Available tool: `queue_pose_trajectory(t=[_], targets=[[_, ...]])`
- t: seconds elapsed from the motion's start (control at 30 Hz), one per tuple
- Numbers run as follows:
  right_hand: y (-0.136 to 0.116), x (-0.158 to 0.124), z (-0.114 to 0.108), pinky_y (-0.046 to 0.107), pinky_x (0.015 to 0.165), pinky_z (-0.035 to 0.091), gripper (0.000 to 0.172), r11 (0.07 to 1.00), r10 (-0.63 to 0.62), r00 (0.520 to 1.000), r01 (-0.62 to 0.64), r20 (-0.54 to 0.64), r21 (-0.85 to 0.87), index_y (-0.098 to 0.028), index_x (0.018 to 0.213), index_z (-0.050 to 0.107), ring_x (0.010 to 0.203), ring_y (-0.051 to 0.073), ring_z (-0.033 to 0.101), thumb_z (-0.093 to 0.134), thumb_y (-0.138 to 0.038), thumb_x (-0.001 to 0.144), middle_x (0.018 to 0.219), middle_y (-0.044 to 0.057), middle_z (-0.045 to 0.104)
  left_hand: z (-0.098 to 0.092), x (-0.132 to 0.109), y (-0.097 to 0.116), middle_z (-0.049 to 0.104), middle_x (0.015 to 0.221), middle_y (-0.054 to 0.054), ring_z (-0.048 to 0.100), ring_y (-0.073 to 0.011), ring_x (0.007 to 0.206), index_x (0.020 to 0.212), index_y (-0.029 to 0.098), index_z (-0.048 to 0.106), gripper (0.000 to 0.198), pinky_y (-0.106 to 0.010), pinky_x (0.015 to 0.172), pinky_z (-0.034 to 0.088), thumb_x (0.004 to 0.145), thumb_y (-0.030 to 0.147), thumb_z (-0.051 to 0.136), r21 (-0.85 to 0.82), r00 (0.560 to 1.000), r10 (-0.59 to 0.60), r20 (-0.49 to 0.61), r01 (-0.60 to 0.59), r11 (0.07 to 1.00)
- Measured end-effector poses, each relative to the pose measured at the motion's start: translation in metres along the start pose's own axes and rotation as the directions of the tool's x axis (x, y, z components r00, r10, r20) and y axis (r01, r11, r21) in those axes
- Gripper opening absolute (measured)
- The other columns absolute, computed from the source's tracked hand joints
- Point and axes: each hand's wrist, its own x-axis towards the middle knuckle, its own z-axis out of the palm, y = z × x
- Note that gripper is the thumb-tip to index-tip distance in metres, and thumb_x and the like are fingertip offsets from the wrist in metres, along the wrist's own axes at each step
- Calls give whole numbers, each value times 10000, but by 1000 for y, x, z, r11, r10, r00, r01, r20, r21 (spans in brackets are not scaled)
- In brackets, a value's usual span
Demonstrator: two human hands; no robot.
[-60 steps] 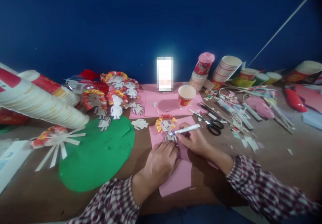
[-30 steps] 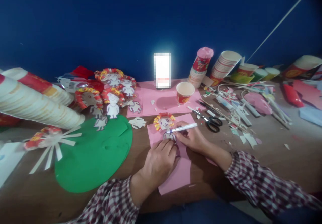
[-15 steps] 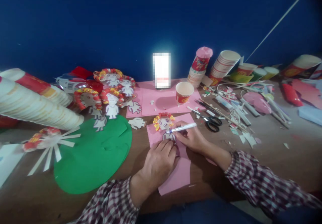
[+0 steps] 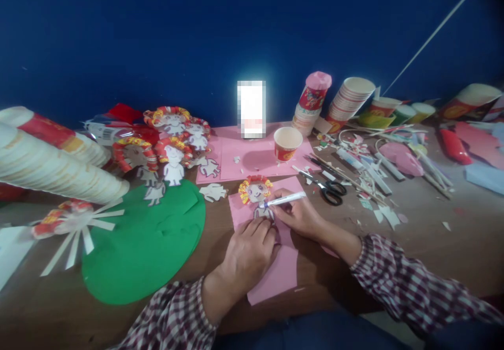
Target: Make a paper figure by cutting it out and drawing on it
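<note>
In the head view, a paper doll point(image 4: 256, 194) with a drawn face and curly red-and-yellow hair lies on a pink paper sheet point(image 4: 277, 271). My left hand point(image 4: 252, 247) rests over its lower body, fingers together and bent, pinning it down. What lies beneath those fingers is hidden. Pinched in my right hand point(image 4: 300, 214) is a white marker pen point(image 4: 286, 199), its tip at the doll's neck, just below the face. To the right of that hand lie black-handled scissors point(image 4: 333, 191).
Several more paper dolls point(image 4: 173, 163) lie left, near a green paper oval point(image 4: 137, 255). Stacked paper cups point(image 4: 59, 158) lean at far left; another cup stack point(image 4: 350, 103) stands back right. A single cup point(image 4: 287, 144) stands on pink sheets. Paper scraps point(image 4: 388, 216) litter the right side.
The pen's tip has shifted slightly left and down by the doll's neck. The whole view has drifted a little; my left hand keeps its place on the doll.
</note>
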Motion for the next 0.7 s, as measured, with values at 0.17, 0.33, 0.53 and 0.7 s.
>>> queue_pose_trajectory(t=[0.17, 0.33, 0.53, 0.7], targets=[[-1, 0, 0, 237, 595, 426, 81, 1000, -7, 1000, 7, 3, -7, -187, 919, 589, 680, 135, 562, 532, -214, 868, 815, 18, 630, 1, 0, 0, 629, 1043, -113, 580, -264, 1047, 1006, 133, 589, 191, -435, 884, 511, 872, 264, 550, 1, 1000, 0, -8, 0, 1000], [-1, 0, -1, 230, 586, 422, 84, 1000, -4, 1000, 4, 10, -31, -186, 916, 586, 659, 129, 554, 528, -229, 873, 794, 13, 622, 0, 0, -1, 633, 1039, -111, 585, -269, 1037, 999, 127, 595, 194, -432, 872, 517, 866, 263, 557, 11, 1000, 0, -7, 0, 1000], [-2, 0, -2, 226, 582, 422, 88, 1000, -3, 1000, 3, 8, -16, -184, 918, 590, 646, 124, 549, 532, -221, 863, 798, 14, 626, 0, -1, 0, 631, 1036, -110, 584, -264, 1038, 1006, 131, 593, 201, -429, 881, 512, 873, 275, 549, 12, 1000, 2, -7, -1, 1000], [-2, 0, -1, 224, 571, 423, 92, 1000, 4, 1000, -3, 3, -5, -183, 918, 593, 632, 124, 547, 538, -222, 855, 778, 12, 624, -1, -1, 0, 633, 1033, -111, 587, -261, 1028, 1006, 138, 596, 192, -425, 869, 517, 875, 267, 538, 19, 1000, 5, -28, -4, 1000]])
